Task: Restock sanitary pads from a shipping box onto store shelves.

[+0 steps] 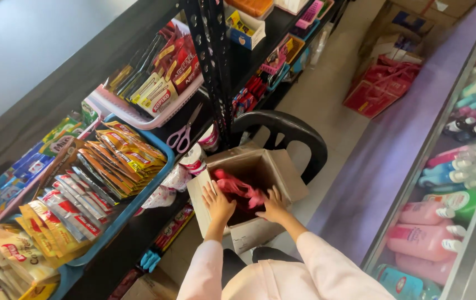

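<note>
An open brown cardboard box [282, 169] rests on a black plastic chair [299, 132] in front of me. Inside lie red packets [237, 188]. My left hand [217, 204] reaches into the box from its near left edge, fingers spread over the red packets. My right hand [274, 206] is in the box too, touching the right end of the same red bundle. Whether either hand grips the packets is unclear. Both arms wear pale pink sleeves.
A black metal shelf rack [211, 61] stands at left with a blue tray [154, 186] of sachets, a pink basket [138, 116] of packets and pink scissors [182, 136]. A glass counter [443, 183] with bottles runs along the right. Red bags and boxes [382, 86] sit on the floor beyond.
</note>
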